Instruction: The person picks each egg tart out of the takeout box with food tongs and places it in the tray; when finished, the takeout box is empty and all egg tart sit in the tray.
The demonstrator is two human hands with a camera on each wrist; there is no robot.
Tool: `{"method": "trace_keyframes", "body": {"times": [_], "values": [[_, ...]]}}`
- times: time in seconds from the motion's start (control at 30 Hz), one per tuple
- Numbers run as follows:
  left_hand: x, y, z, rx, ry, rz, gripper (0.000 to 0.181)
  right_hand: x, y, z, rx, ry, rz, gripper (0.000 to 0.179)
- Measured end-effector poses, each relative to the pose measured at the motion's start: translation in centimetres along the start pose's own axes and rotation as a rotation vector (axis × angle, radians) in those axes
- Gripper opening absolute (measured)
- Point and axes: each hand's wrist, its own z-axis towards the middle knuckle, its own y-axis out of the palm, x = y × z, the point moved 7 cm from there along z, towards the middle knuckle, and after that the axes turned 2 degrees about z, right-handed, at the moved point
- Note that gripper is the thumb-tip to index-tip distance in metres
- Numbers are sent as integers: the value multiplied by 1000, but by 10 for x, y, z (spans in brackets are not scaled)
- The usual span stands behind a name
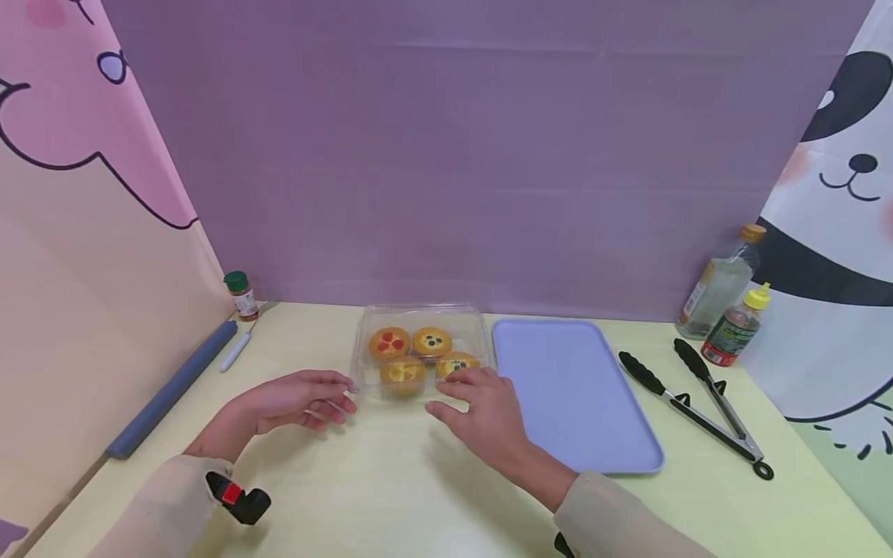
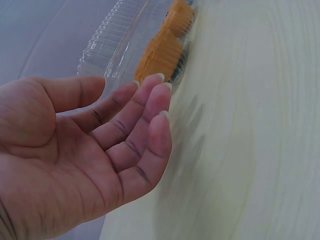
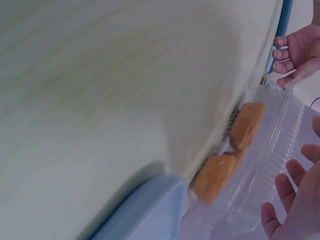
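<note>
A clear plastic clamshell box with its lid down stands at the back middle of the table, holding several round golden tarts with fruit-like toppings. My left hand is by the box's front left corner, fingers loosely bent, palm turned inward and holding nothing. Over the front right corner is my right hand, thumb and fingers spread apart, overlapping the box's edge in the head view. In the left wrist view, the fingertips overlap the box side. The right wrist view shows both hands apart at the box's front.
Just right of the box lies a lilac tray. Beyond it are black-handled tongs, a glass bottle and a yellow-capped bottle. At left are a blue roll, a pale-handled tool and a green-lidded jar.
</note>
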Motion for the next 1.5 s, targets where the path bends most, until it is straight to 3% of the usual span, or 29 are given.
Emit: {"method": "trace_keyframes", "body": {"times": [0.57,1.07,1.23,1.5], "values": [[1,4,4,22,15,-39,47,-24,29,16,-6,-38,-68,30],[0,1,10,32,-5,1,37,-28,54,24,-72,-16,-232,28],[2,1,13,27,-6,13,27,-32,57,25,-49,-5,-301,27],[5,1,16,48,-33,17,30,-32,62,28,-13,10,-384,23]]}}
